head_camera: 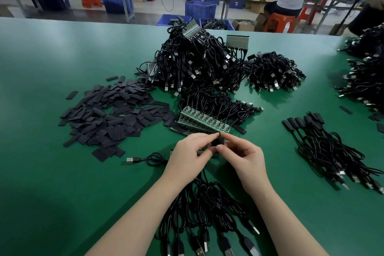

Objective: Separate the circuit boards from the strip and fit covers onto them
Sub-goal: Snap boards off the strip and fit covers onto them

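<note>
Two hands of mine meet over the green table (52, 89), which fills most of the view. Largest on it is the big heap of black USB cables (193, 62) at the far middle, with strips of green boards poking out of its top. A smaller cable bundle (274, 72) sits just to its right, and more cables are piled at the right edge (363, 72). On the left spreads a loose pile of flat black covers (108, 114). On the right lies a row of finished cables (324, 143), their ends already capped in black.

Just beyond my fingers lies a strip of circuit boards (204, 120), tilted on its edge, each board trailing a black cable back toward the heap. Under my wrists a fan of cables (205, 210) runs toward me, plugs nearest the camera, and one cable with a silver plug (130, 160) lies off to the left.

My left hand (188, 158) is curled round a piece of green board strip, of which only slivers show past my fingers. My right hand (243, 156) pinches a small black cover (218, 141) between thumb and forefinger, right against the fingertips of my left hand. I cannot tell whether the cover is already on a board.
</note>
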